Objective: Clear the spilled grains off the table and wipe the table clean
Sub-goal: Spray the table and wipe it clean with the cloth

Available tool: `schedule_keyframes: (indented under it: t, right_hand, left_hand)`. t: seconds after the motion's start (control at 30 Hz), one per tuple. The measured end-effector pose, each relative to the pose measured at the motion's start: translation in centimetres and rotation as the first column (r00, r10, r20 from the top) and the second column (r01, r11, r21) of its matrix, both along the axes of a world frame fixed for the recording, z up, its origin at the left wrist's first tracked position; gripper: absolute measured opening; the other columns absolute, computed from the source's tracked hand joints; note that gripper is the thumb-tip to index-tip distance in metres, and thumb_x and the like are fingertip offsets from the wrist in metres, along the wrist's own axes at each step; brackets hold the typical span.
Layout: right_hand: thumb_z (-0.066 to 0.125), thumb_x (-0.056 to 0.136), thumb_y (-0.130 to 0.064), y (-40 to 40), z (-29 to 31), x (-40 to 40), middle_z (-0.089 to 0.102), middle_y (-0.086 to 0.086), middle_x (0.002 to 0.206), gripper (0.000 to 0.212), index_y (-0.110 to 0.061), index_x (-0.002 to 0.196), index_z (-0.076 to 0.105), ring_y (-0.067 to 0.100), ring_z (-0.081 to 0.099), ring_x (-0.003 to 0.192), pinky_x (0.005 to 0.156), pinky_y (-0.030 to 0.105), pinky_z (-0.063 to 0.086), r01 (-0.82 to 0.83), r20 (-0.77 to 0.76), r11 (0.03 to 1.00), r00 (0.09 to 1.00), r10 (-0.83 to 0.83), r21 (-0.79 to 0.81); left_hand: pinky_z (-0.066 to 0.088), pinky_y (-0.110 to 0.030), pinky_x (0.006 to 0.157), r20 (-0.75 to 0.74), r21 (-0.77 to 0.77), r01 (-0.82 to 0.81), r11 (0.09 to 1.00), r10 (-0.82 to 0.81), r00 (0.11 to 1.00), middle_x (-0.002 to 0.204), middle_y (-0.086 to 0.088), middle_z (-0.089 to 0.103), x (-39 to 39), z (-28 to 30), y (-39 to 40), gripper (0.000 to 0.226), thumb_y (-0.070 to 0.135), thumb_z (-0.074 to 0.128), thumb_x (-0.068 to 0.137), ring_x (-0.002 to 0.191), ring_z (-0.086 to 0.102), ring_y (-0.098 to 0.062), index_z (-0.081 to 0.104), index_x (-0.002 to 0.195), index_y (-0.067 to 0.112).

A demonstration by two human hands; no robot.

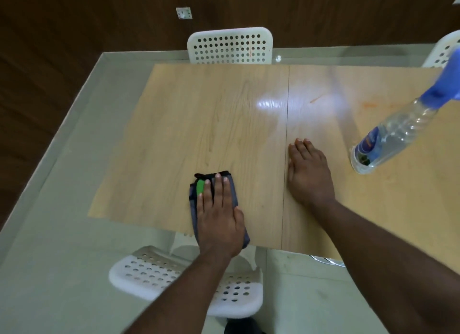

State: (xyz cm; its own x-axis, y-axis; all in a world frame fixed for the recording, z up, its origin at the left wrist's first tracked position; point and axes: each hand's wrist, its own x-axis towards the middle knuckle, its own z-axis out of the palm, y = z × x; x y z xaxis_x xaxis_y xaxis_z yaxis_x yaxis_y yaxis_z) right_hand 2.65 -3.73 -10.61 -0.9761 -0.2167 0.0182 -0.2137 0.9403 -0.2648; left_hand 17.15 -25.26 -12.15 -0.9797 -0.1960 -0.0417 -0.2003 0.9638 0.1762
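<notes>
On the table (199, 124), the left hand (219, 216) lies flat on a cloth (194, 196) at the near edge. The right hand (308, 174) rests beside it, with a spray bottle (390, 134) further right.

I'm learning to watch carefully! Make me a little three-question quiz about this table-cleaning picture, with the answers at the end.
1. True or false: the left hand presses flat on the cloth.
2. What stands on the table at the far right? A) a cup B) a spray bottle C) a bowl
3. Fill in: the right hand rests flat on the bare ____.

Key:
1. True; its fingers lie straight on the cloth.
2. B; it is clear with a blue top.
3. table; it holds nothing.
</notes>
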Motion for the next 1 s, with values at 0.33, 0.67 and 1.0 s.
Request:
schedule_keyframes:
  t: [0.33, 0.67, 1.0]
  right_hand:
    - [0.025, 0.11, -0.038, 0.2, -0.8, -0.1, 0.02, 0.002, 0.175, 0.06, -0.018, 0.166, 0.027, 0.017, 0.008, 0.163, 0.132, 0.041, 0.011, 0.017, 0.026, 1.0, 1.0, -0.017, -0.018]
    - [0.024, 0.108, -0.036, 0.2, -1.0, -0.6, 0.02, 0.0, 0.175, 0.061, -0.019, 0.167, 0.026, 0.015, 0.007, 0.163, 0.131, 0.039, 0.01, 0.03, 0.024, 0.999, 0.999, -0.029, -0.024]
    - [0.039, 0.104, -0.026, 0.7, -0.3, -0.2, 0.02, 0.006, 0.175, 0.065, -0.013, 0.166, 0.027, 0.017, 0.01, 0.162, 0.13, 0.033, 0.002, 0.041, 0.06, 0.996, 0.998, -0.037, -0.073]
  left_hand:
    - [-0.001, -0.046, 0.132, 0.045, 0.027, 0.229, 0.973, -0.23, 0.972, 0.176, 0.0, -0.012, -10.7, 1.1, 2.6, 0.074, 0.044, 0.016, 0.103, 0.162, -0.012, -0.021, -0.011, 0.168, 0.02]
    - [0.002, -0.046, 0.132, 0.067, -0.031, 0.347, 0.937, -0.344, 0.937, 0.177, -0.003, 0.002, -29.4, 2.1, 6.3, 0.069, 0.04, 0.026, 0.108, 0.163, 0.001, -0.027, 0.002, 0.169, 0.018]
    - [0.005, -0.047, 0.132, 0.047, 0.071, 0.322, 0.944, -0.325, 0.944, 0.176, 0.0, -0.012, -9.6, 1.6, 6.7, 0.072, 0.044, 0.021, 0.106, 0.162, -0.013, -0.02, -0.009, 0.168, 0.021]
